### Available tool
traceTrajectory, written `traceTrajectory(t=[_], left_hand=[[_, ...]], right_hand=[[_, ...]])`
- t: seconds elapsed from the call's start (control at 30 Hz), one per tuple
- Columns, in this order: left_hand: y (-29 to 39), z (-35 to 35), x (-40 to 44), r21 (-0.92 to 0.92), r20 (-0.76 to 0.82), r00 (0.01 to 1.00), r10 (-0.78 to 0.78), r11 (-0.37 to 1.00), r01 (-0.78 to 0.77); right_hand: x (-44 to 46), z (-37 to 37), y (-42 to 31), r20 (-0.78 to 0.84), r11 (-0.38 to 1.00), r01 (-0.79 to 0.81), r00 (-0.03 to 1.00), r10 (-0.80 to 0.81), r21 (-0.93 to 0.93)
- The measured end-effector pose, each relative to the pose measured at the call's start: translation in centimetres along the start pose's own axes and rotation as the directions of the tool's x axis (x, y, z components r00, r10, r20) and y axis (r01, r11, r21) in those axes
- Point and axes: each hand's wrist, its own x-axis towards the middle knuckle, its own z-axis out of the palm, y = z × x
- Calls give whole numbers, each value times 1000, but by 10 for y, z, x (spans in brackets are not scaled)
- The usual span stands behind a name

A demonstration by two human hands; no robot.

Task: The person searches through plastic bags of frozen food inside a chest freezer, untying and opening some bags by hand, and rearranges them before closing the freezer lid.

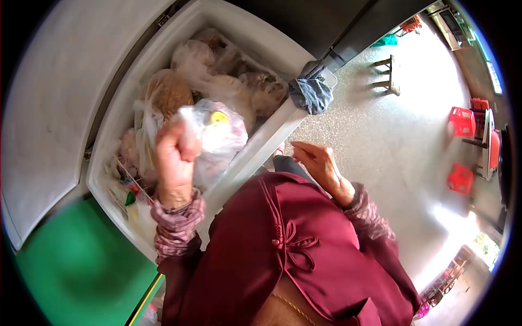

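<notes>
Closed in a fist, my left hand (178, 149) grips the gathered top of a clear plastic bag (222, 133) with pale contents and a yellow patch on it. The bag is over an open chest freezer (106, 138) full of other bags. Just behind it lies a bag with brown contents (171, 92), and further back are several whitish bags (193, 54). Outside the freezer's near wall, my right hand (321, 164) is held in the air, fingers stretched out and holding nothing.
A grey cloth (311, 93) hangs over the freezer's right corner. The raised white lid (60, 92) stands at left, above a green surface (89, 261). A wooden stool (389, 75) and red plastic stools (460, 178) stand on the floor to the right.
</notes>
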Motion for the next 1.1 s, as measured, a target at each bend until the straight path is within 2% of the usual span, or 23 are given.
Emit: traceTrajectory(t=[0.03,0.1,0.13,0.17,0.2,0.27,0.3,0.37,0.57,0.6,0.77,0.83,0.87,0.9,0.97,1.07,1.1], left_hand=[[19,13,6,75,-58,998,39,997,-34],[44,9,22,-17,67,994,87,996,-86],[55,20,30,-7,111,987,117,993,-117],[67,34,36,-1,153,978,144,989,-145],[75,46,44,14,84,981,173,985,-175],[88,58,63,-84,81,980,184,981,-177],[89,66,72,-109,51,978,203,974,-196],[81,78,84,-142,88,969,232,966,-218],[64,79,105,-241,-23,985,171,955,-171],[63,81,108,-248,-31,986,165,954,-168],[67,101,120,-206,-137,970,199,953,-224],[69,107,127,-214,-200,961,193,948,-235],[65,103,133,-224,-178,965,191,947,-229],[59,97,138,-232,-153,970,190,947,-222],[50,91,150,-234,-124,975,184,950,-209],[45,80,163,-207,-105,977,186,957,-205],[42,76,170,-196,-101,977,186,959,-203]], right_hand=[[-6,-1,15,-21,991,-104,994,106,84],[-14,-7,36,-46,955,-209,974,223,210],[-14,-9,41,-53,927,-257,958,281,273],[-13,-11,41,-51,923,-262,956,287,280],[-10,-14,41,-47,920,-268,955,293,285],[-2,-16,43,-61,922,-280,950,307,267],[5,-18,43,-35,912,-286,950,309,295],[19,-20,40,13,888,-297,950,313,349],[99,9,17,22,836,-155,985,169,526],[115,19,17,5,801,-185,975,222,569],[158,60,43,213,668,-407,910,356,623],[155,66,33,336,536,-542,834,437,647],[155,77,31,443,321,-561,815,373,763],[158,92,39,496,226,-591,790,361,775],[169,105,56,653,44,-659,750,102,750],[187,128,91,656,-18,-657,754,-43,754],[193,136,110,567,202,-547,822,-51,812]])
